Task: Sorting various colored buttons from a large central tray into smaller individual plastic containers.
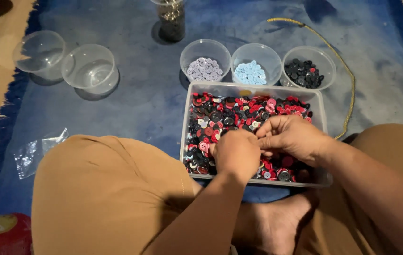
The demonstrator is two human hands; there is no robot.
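Both grips pinch among buttons (239, 113) in tray (324, 118); three cups (256, 52) behind.

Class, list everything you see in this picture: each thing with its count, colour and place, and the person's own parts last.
Rectangular tub: one, clear, centre, full of red, black and white buttons.
Lilac button cup: one, clear, behind the tub, leftmost.
Light-blue button cup: one, clear, middle.
Black button cup: one, clear, rightmost.
Empty cups: two, clear, far left.
Jar: one, dark contents, top centre.
Cord: one, yellow, right.
Plastic bag: one, clear, left.
Rug: one, blue.
Left hand: in the tub.
Right hand: touching the left, over the buttons.
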